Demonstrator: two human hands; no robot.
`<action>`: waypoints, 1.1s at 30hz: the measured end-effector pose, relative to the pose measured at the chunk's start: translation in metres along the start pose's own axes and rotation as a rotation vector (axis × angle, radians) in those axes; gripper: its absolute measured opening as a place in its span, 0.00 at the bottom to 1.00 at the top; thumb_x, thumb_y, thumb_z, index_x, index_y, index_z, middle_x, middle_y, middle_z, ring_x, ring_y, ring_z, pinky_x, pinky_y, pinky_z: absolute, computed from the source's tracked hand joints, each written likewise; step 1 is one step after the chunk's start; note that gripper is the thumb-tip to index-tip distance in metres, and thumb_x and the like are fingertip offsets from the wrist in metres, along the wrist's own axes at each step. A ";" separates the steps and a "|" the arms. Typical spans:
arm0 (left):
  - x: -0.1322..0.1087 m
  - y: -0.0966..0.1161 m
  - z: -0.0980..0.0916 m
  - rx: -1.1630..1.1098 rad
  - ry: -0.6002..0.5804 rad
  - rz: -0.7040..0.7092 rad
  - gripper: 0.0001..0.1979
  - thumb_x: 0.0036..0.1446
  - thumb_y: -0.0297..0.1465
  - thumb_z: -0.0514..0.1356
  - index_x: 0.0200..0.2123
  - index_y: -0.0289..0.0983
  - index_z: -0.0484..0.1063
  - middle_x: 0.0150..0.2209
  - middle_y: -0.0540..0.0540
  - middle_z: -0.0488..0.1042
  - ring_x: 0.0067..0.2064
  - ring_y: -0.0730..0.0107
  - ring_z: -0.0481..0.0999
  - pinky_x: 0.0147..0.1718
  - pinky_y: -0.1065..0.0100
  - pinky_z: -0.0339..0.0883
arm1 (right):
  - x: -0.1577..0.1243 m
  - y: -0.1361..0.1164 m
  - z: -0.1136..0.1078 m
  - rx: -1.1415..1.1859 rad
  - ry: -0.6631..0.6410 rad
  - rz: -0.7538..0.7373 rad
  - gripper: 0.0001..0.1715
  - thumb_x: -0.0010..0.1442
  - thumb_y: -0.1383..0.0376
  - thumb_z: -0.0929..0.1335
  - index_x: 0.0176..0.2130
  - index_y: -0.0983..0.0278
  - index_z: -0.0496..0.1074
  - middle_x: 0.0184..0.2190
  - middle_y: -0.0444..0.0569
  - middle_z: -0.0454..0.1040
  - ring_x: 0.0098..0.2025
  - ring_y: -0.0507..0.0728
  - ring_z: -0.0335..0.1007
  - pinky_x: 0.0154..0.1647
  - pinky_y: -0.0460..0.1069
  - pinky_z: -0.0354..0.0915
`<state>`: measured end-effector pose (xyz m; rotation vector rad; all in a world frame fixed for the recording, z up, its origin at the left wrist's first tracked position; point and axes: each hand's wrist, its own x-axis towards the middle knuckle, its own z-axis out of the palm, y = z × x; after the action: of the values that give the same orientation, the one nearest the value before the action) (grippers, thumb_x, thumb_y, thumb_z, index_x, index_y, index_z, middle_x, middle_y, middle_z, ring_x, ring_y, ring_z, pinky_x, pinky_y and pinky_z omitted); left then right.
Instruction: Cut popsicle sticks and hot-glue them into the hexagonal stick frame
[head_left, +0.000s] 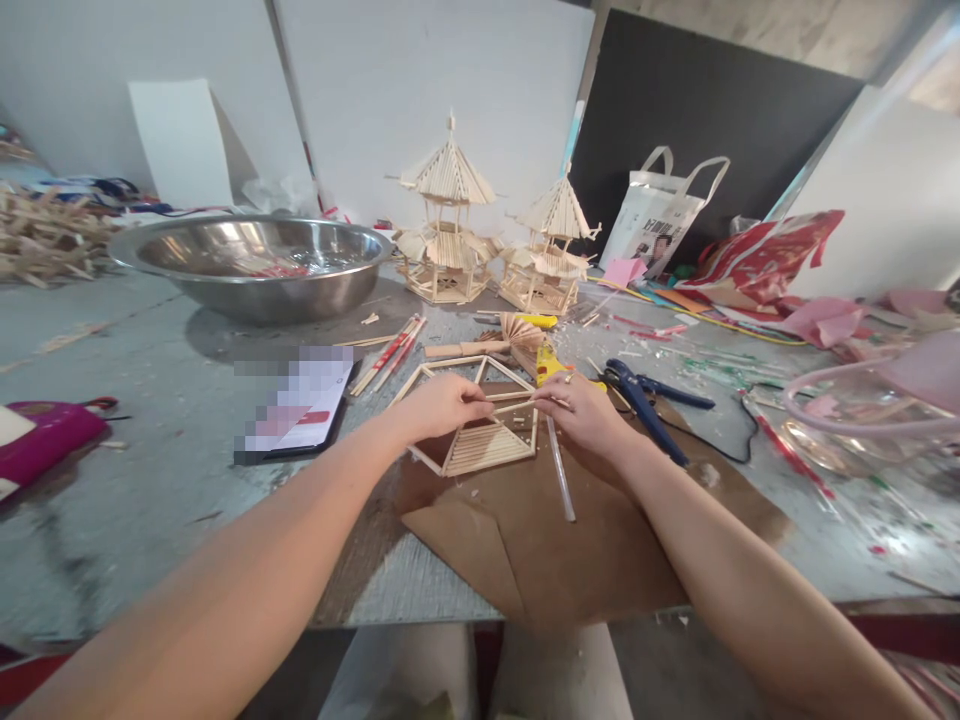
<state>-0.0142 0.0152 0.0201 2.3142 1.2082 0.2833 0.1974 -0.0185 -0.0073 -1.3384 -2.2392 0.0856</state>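
Note:
A hexagonal frame of thin wooden sticks (535, 436) lies on a brown sheet (607, 550) in front of me. Its near triangle is filled with a panel of parallel sticks (484, 450). My left hand (437, 405) reaches over the frame's left side, fingers pinched on one end of a wooden stick (514, 407). At the frame's right corner my right hand (576, 408) pinches the stick's other end. Just behind that hand is a yellow glue gun (546, 360), partly hidden. A clear glue stick (560, 478) lies below the right hand.
Blue-handled cutters (646, 412) lie to the right, a phone (300, 405) and packed sticks (388, 355) to the left. Behind stand a steel basin (277, 295) and two stick pagodas (450, 180) (556, 215). Plastic scraps (720, 365) litter the right side.

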 end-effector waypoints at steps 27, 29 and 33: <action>-0.001 -0.004 -0.002 0.098 -0.099 -0.133 0.18 0.43 0.45 0.52 0.19 0.35 0.70 0.15 0.52 0.58 0.19 0.77 0.55 0.19 0.73 0.46 | 0.002 -0.005 0.010 -0.106 -0.106 -0.011 0.14 0.55 0.60 0.61 0.34 0.61 0.74 0.31 0.48 0.71 0.34 0.53 0.63 0.36 0.48 0.57; -0.002 -0.003 -0.002 0.100 -0.098 -0.135 0.18 0.43 0.44 0.52 0.19 0.35 0.70 0.15 0.52 0.59 0.19 0.77 0.55 0.19 0.73 0.46 | 0.002 -0.006 0.010 -0.130 -0.104 -0.013 0.14 0.55 0.60 0.61 0.34 0.60 0.74 0.31 0.47 0.71 0.34 0.52 0.63 0.35 0.47 0.57; -0.002 -0.003 -0.002 0.096 -0.107 -0.143 0.16 0.42 0.43 0.53 0.20 0.36 0.71 0.16 0.52 0.61 0.20 0.76 0.56 0.20 0.73 0.47 | 0.001 -0.005 0.011 -0.160 -0.104 -0.013 0.14 0.56 0.59 0.61 0.34 0.60 0.74 0.31 0.48 0.72 0.34 0.53 0.63 0.34 0.48 0.57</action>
<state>-0.0187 0.0156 0.0207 2.2778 1.3511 0.0510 0.1876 -0.0174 -0.0150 -1.4320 -2.3840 -0.0294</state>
